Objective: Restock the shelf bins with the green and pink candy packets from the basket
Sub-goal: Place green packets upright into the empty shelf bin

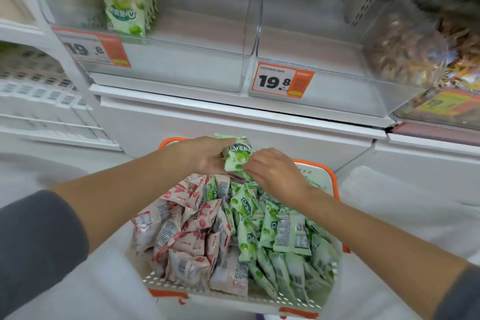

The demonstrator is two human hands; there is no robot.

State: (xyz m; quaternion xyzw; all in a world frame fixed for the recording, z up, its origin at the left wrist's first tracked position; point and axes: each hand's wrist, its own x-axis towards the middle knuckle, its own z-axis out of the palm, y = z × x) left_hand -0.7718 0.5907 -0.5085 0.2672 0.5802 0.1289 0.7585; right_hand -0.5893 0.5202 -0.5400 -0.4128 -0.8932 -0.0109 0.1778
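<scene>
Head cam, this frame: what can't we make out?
1. Head view: how many green packets the left hand holds; the hand covers the stack.
2. Whether the right hand grips a packet; its fingertips are hidden under the hand itself.
3. Left price tag: small print blurred.
4. Far-right bin: contents blurred, cut off by the frame edge.
5. Basket depth: packets cover the bottom.

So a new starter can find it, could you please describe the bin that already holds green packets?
Above the basket, a row of clear bins sits on the white shelf. Take the left bin, with an orange price tag on its front. Unlike the empty bin beside it, it holds a short row of upright green packets.
</scene>
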